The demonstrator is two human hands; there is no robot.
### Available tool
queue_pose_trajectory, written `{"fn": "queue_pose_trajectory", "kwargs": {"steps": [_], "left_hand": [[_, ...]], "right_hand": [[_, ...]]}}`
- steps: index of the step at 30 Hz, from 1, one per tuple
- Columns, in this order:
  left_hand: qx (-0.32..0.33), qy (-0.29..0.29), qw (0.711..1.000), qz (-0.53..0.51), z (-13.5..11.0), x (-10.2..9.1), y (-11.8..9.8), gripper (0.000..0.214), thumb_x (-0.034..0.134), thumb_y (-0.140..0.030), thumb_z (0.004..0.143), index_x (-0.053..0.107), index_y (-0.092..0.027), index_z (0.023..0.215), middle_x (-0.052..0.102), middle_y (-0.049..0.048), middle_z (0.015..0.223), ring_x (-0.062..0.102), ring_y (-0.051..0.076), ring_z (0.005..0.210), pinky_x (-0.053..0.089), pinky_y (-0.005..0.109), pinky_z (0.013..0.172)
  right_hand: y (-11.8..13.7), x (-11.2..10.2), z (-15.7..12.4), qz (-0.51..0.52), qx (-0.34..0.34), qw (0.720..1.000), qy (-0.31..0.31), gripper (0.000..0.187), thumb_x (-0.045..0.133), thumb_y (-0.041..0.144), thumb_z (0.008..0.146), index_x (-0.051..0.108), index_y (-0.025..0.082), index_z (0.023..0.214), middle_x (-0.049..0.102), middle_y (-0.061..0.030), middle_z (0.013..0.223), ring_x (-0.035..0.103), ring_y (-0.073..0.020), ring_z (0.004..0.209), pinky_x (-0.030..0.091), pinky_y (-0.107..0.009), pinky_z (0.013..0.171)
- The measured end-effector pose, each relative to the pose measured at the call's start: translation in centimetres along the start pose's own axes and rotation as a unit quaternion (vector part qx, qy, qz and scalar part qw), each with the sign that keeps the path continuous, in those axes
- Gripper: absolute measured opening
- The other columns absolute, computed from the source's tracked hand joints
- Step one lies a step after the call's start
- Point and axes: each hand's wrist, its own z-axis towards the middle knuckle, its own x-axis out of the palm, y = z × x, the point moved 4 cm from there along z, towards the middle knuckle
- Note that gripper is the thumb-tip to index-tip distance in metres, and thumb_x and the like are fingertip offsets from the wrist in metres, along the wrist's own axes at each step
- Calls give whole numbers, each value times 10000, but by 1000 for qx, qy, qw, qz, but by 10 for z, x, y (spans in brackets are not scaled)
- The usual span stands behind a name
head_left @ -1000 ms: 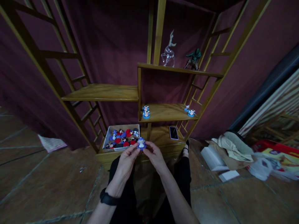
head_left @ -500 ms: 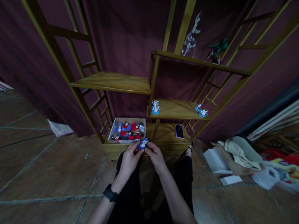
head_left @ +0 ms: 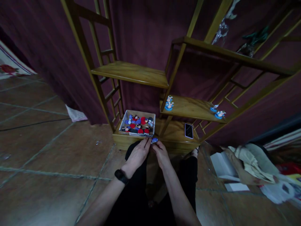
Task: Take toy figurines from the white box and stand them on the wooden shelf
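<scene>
A small purple figurine [head_left: 154,140] is between my two hands, just in front of the shelf's lower front edge. My left hand [head_left: 139,153] closes on its left side, fingertips together. My right hand [head_left: 161,153] pinches it from the right and below. The fingers partly cover the figurine, and mostly its purple part shows. Right behind my left hand, an open cardboard box [head_left: 124,129] sits on the bottom board, with several red, purple and black figurines inside.
Blue-based figurines [head_left: 169,106] stand at the left of the middle shelf [head_left: 188,106]; two others [head_left: 219,114] stand at its right. A phone [head_left: 188,130] lies on the bottom board. Glass ornaments [head_left: 222,31] stand higher up. White boxes [head_left: 223,164] and cloth [head_left: 249,160] lie on the right floor.
The view has swung, so the shelves sit further right and lower parts shift. The figurine has been tipped over between my hands; earlier its pale front faced me.
</scene>
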Motion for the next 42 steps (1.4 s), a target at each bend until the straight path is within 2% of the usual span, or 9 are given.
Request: {"fn": "queue_pose_trajectory", "kwargs": {"steps": [8, 14, 22, 24, 26, 31, 34, 37, 42], "left_hand": [[30, 10, 999, -11, -1, 7, 1, 490, 365, -53, 800, 363, -107, 1287, 455, 186, 1282, 428, 249, 1198, 375, 400, 981], [6, 7, 999, -39, -2, 12, 4, 478, 380, -61, 796, 387, -108, 1272, 473, 179, 1265, 448, 245, 1180, 387, 389, 972], [-81, -31, 971, -224, -2, 18, 14, 457, 449, -105, 774, 482, -193, 1222, 501, 87, 1254, 481, 207, 1142, 369, 369, 986], [-125, -42, 944, -303, 0, 24, 21, 403, 492, -152, 764, 541, -188, 1163, 550, 82, 1196, 512, 211, 1101, 377, 370, 970], [-174, -38, 898, -403, 2, 32, 26, 373, 545, -219, 747, 578, -169, 1114, 610, 86, 1104, 566, 219, 1010, 416, 377, 915], [-238, 8, 730, -641, 4, 39, 21, 427, 613, -281, 713, 586, -148, 1117, 660, 85, 1024, 593, 224, 960, 417, 391, 906], [-243, 18, 654, -716, 4, 35, 16, 389, 613, -255, 724, 603, -134, 1093, 642, 110, 1073, 575, 233, 1011, 396, 398, 941], [-261, 18, 624, -736, 2, 36, 20, 382, 600, -234, 740, 592, -128, 1106, 628, 125, 1103, 568, 234, 1034, 396, 414, 952], [-271, 16, 627, -730, 4, 42, 25, 377, 562, -272, 770, 574, -125, 1117, 603, 141, 1145, 568, 239, 1042, 414, 435, 940]], "right_hand": [[-11, -7, 1, -31, 1, 1000, -6, 345, 589, 250, 668, 600, 212, 1011, 645, -11, 980, 568, -186, 940, 423, -341, 883], [-14, -9, -1, -40, -4, 999, -3, 331, 573, 247, 677, 601, 205, 1004, 641, -21, 983, 565, -190, 939, 426, -351, 887], [-12, -12, -1, -92, -19, 996, -1, 284, 554, 246, 696, 610, 211, 973, 637, -18, 958, 567, -186, 915, 457, -320, 819], [-13, -15, 0, -108, -28, 994, -5, 278, 559, 258, 696, 609, 207, 965, 629, -23, 959, 570, -184, 891, 469, -311, 783], [-16, -20, 3, -126, -37, 991, -22, 288, 562, 273, 699, 604, 208, 976, 615, -33, 985, 570, -187, 883, 480, -307, 749], [-13, -28, 5, -214, -83, 971, -66, 294, 556, 263, 713, 609, 230, 1000, 585, -39, 999, 563, -184, 898, 480, -312, 759], [-3, -26, 2, -249, -111, 960, -65, 282, 543, 248, 729, 617, 232, 1001, 569, -35, 978, 559, -174, 900, 461, -316, 808], [6, -23, -1, -272, -124, 953, -53, 274, 528, 239, 748, 623, 241, 1004, 565, -29, 951, 552, -166, 888, 449, -310, 819], [15, -21, -3, -304, -131, 942, -54, 239, 526, 242, 765, 632, 256, 979, 555, -24, 904, 547, -157, 826, 452, -295, 778]]}}
